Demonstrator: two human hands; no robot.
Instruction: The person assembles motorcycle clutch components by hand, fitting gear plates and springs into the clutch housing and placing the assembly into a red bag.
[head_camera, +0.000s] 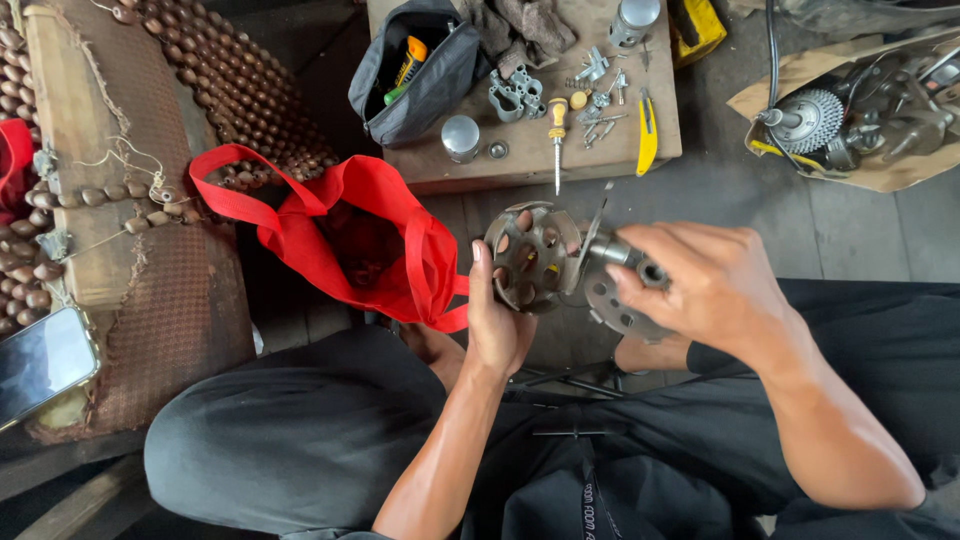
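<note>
- Above the person's lap, both hands hold a metal assembly out over the dark trousers and the concrete floor.
- The left hand (497, 318) cups a round drum-shaped metal part (533, 258), grey and worn, its face pierced by a ring of large round holes; the fingers are clenched around its rim.
- The right hand (712, 285) grips a second perforated metal disc (618, 305) with a short hub at its centre, fingers wrapped over the hub; a thin flat plate stands on edge between the two parts, which sit just beside each other.
- Just left of the hands, a red cloth bag (352, 235) lies open on the floor; its inside is dark and I cannot tell what it holds.
- Farther off, a low wooden surface (662, 90) carries a black zip pouch (420, 72), open, with a yellow-and-orange tool and a green-handled one poking out.
- Beside the pouch lie two small silver canisters, a screwdriver (557, 135), a yellow utility knife (647, 135), and scattered small metal fittings.
- At the far right, a sheet of cardboard (800, 75) bears a greasy engine part with a toothed gear.
</note>
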